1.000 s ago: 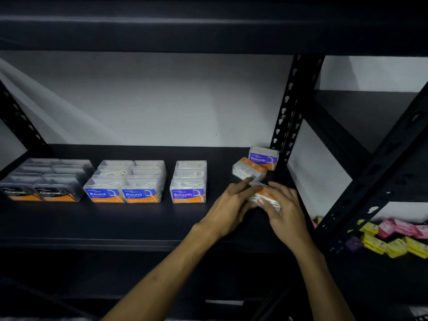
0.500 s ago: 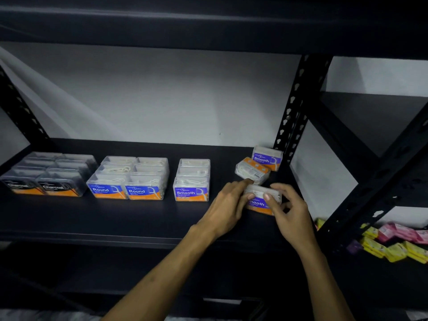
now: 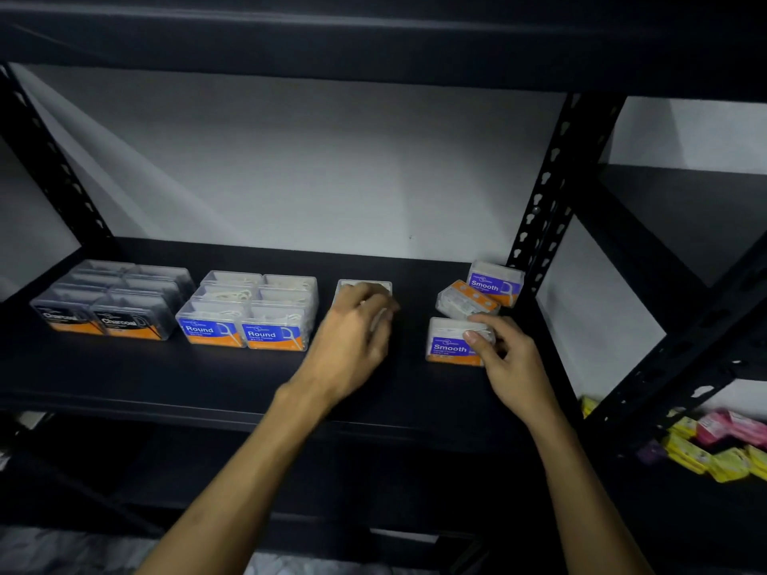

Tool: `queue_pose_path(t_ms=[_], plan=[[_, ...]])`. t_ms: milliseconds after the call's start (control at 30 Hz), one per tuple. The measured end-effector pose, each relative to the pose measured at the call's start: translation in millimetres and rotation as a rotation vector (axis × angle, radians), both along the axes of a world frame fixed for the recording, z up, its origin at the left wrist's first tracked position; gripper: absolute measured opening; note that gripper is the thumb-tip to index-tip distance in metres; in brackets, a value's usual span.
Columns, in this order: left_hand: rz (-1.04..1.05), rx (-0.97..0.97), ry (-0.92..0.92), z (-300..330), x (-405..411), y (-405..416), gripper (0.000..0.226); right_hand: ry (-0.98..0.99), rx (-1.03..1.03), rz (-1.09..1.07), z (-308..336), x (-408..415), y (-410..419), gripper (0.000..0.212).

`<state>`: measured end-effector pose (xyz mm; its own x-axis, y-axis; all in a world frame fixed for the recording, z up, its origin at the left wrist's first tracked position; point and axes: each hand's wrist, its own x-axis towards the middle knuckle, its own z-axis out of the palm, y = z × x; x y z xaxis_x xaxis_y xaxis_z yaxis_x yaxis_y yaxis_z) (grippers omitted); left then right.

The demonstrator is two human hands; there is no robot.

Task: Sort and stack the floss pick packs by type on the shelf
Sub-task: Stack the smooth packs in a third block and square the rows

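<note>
right hand (image 3: 504, 359) pinches a smooth pack (image 3: 452, 342); the smooth stack (image 3: 365, 286) lies at its nine o'clock, under the left hand (image 3: 357, 329), whose curled fingers cover it.

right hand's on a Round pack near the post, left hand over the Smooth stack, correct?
Not quite. In the head view the right hand holds a Smooth pack, not Round. The left hand is over the Smooth stack, as you said.
</note>
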<state>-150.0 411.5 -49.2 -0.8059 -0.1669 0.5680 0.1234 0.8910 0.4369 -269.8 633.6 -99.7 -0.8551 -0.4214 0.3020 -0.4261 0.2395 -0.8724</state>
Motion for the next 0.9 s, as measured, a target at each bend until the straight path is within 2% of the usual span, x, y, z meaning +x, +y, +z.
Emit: queue_pose_path(t_ms=[100, 267, 500, 700, 900], plan=[[0.065, -0.066, -0.066, 0.4, -0.3, -22.5, 0.029, -0.018, 0.01, 0.027, 0.7, 0.0, -12.8, 0.032], [0.043, -0.093, -0.24, -4.1, -7.6, -37.5, 0.058, -0.077, 0.013, 0.072, 4.3, 4.7, -32.3, 0.031], [0.087, -0.123, -0.305, -20.9, -9.6, -37.0, 0.053, -0.058, 0.016, 0.1, 5.1, 11.9, -43.1, 0.032], [0.093, -0.128, -0.32, -24.7, -6.2, -32.9, 0.066, -0.045, -0.012, 0.117, 2.5, 13.3, -44.9, 0.032], [0.118, -0.185, -0.32, -24.1, -8.2, -33.5, 0.066, -0.069, -0.022, 0.128, 0.4, 11.8, -45.1, 0.035]])
